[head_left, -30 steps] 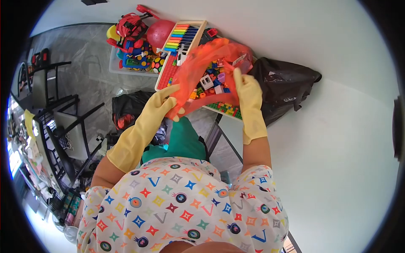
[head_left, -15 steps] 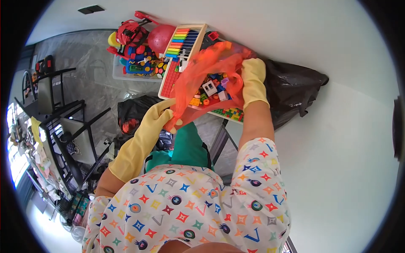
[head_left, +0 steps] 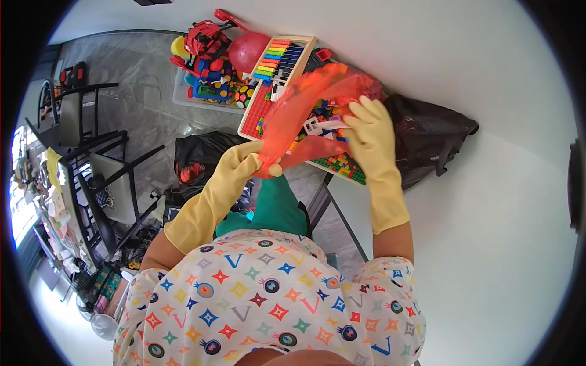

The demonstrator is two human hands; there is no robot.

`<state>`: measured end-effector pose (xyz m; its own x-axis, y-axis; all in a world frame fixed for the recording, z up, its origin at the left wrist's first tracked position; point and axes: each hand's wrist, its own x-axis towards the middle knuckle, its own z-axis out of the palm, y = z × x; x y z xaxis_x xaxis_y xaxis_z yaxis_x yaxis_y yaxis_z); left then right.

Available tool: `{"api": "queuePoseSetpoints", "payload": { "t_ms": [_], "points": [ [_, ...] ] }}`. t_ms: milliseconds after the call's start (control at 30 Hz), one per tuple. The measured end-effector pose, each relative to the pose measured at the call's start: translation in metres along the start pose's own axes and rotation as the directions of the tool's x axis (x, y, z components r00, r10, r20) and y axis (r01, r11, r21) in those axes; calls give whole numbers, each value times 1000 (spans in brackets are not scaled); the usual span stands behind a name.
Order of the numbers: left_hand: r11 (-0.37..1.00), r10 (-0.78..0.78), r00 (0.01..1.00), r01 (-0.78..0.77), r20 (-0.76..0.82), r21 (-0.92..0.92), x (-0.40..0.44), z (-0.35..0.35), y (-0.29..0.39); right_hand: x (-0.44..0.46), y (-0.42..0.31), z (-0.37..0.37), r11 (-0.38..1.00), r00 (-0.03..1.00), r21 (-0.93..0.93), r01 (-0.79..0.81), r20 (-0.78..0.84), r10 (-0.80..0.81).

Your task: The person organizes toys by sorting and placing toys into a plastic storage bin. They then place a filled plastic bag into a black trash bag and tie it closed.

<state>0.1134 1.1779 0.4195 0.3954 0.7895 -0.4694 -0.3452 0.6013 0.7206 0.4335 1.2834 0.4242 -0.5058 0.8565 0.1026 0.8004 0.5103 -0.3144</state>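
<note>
Red bag [head_left: 282, 125] at twelve o'clock, toy blocks [head_left: 312, 126] visible through its mouth. Left hand [head_left: 239, 165] clamps its seven o'clock edge; right hand [head_left: 373, 135] grip cannot be told. Advised: hold mouth wide.

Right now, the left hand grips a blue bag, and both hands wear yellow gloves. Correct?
Not quite: the bag is red-orange, not blue, as the head view shows. The left hand does grip it and, like the right hand, wears a yellow glove.
</note>
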Motion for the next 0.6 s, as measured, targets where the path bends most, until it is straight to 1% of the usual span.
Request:
{"api": "queuePoseSetpoints", "payload": {
  "t_ms": [33,67,133,200,233,267,300,333,367,400,433,500,567,600],
  "points": [
    [1000,8,1000,-8,-5,3,-1,4,3,1,-21,4,997,995,-76,-6,-99,-1],
    [1000,15,1000,-15,-13,5,-3,9,8,1,-25,10,987,982,-96,-130,-153,114],
    [1000,14,999,-15,-52,-13,-5,14,8,-3,-21,36,926,909,-109,-363,-262,325],
    [999,-12,994,7,-108,-51,-10,16,3,-6,-2,64,824,845,-197,-531,-198,497],
    [998,-52,992,49,-111,-33,-13,23,10,-6,8,71,745,768,-201,-636,-75,636],
    [996,-90,989,89,-114,-13,-15,33,24,-7,18,77,652,661,-241,-719,52,749],
    [992,-126,985,128,-116,7,-17,38,32,-9,33,78,524,458,-277,-805,271,847],
    [979,-183,978,190,-99,68,-16,33,30,-30,67,97,537,515,-30,-843,240,823],
    [960,-241,967,250,-87,127,-13,25,23,-47,91,114,526,564,217,-823,198,801],
    [932,-302,950,312,-78,183,-11,20,19,-42,78,93,310,458,492,-814,213,863],
    [905,-359,927,374,-109,205,-11,24,24,-38,66,80,107,426,804,-585,193,884],
    [835,-462,872,489,-160,252,-7,39,36,-28,47,35,-12,432,931,-364,180,883],
    [899,-346,936,353,-73,259,-5,41,37,-27,56,14,3,494,982,-191,93,864],
    [925,-284,958,282,-30,257,-3,42,38,-28,61,6,-59,545,997,-52,78,835]
  ]
}}
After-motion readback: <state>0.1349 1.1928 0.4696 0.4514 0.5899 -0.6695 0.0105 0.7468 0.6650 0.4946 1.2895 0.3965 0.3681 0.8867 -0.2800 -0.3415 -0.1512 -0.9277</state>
